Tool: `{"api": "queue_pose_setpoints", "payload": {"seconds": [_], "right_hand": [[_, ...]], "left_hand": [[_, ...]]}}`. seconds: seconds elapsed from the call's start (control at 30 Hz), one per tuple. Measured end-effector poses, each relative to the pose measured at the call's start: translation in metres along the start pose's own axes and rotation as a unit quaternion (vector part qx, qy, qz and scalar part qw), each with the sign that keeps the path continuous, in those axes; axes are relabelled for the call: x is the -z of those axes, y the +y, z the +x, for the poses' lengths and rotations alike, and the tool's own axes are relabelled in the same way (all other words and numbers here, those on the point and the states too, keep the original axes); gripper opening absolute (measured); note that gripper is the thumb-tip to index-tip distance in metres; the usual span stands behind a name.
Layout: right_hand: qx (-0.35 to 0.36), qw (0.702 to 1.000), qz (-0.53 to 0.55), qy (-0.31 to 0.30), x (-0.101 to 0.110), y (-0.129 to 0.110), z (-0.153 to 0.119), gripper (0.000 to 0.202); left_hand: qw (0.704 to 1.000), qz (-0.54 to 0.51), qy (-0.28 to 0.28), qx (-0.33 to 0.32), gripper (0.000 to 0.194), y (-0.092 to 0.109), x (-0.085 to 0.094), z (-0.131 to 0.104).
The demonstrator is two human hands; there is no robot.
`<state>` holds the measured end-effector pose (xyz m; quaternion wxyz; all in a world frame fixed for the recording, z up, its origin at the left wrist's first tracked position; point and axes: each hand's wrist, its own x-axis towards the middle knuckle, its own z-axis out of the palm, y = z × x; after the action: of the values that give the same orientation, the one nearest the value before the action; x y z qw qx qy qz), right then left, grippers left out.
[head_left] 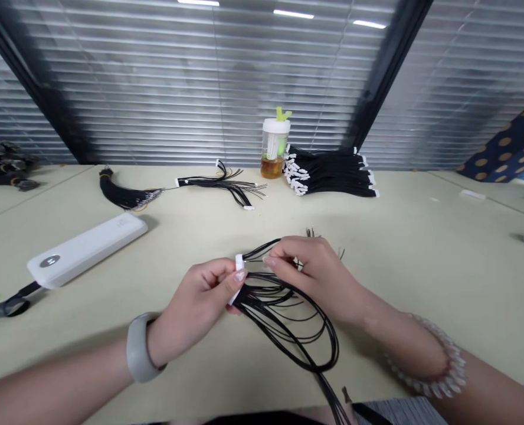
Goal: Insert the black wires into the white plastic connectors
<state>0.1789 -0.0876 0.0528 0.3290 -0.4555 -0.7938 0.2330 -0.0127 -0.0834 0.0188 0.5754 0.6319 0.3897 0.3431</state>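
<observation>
My left hand [213,289] pinches a white plastic connector [239,261] between thumb and fingers, in the middle of the table. Many thin black wires [284,319] run out of the connector to the right, loop round and hang down toward the table's front edge. Close to the connector's upper end, my right hand [308,260] is closed with thumb and forefinger on a single thin black wire. That wire's tip lies at or just beside the connector; whether it is inside I cannot tell.
A white power bank [87,248] with a black cable lies at left. Along the back are a bundle of black wires [124,190], a loose wire harness [222,183], a bottle with amber liquid [272,153] and a stack of white-ended harnesses [333,171]. A polka-dot bag [505,147] stands at right.
</observation>
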Motion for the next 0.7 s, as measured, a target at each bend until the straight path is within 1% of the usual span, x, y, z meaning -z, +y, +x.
{"api": "queue_pose_setpoints", "payload": {"seconds": [0.17, 0.37, 0.5, 0.57, 0.6, 0.63, 0.7], "right_hand": [[0.005, 1.0, -0.003, 0.006, -0.002, 0.0, -0.001, 0.025], [0.006, 1.0, -0.014, 0.006, -0.001, -0.005, -0.002, 0.025], [0.013, 0.999, -0.002, 0.037, -0.002, -0.008, -0.003, 0.024], [-0.008, 0.996, 0.045, 0.077, -0.001, -0.008, -0.004, 0.022], [-0.024, 0.99, 0.091, 0.103, 0.0, -0.007, -0.005, 0.022], [-0.04, 0.98, 0.148, 0.129, 0.003, -0.006, -0.005, 0.02], [-0.066, 0.948, 0.267, 0.163, 0.009, -0.004, -0.005, 0.017]], "left_hand": [[1.0, 0.019, -0.001, -0.001, 0.036, 0.005, -0.002, -0.001], [1.0, 0.01, 0.004, 0.0, 0.037, 0.003, -0.002, -0.001], [1.0, 0.012, 0.012, -0.011, 0.036, 0.004, -0.002, -0.004], [1.0, 0.011, 0.017, -0.022, 0.035, 0.005, -0.002, -0.006], [0.999, 0.006, 0.02, -0.028, 0.034, 0.007, -0.002, -0.007], [0.999, -0.002, 0.025, -0.033, 0.034, 0.008, -0.001, -0.007], [0.998, -0.021, 0.034, -0.042, 0.033, 0.009, 0.0, -0.008]]}}
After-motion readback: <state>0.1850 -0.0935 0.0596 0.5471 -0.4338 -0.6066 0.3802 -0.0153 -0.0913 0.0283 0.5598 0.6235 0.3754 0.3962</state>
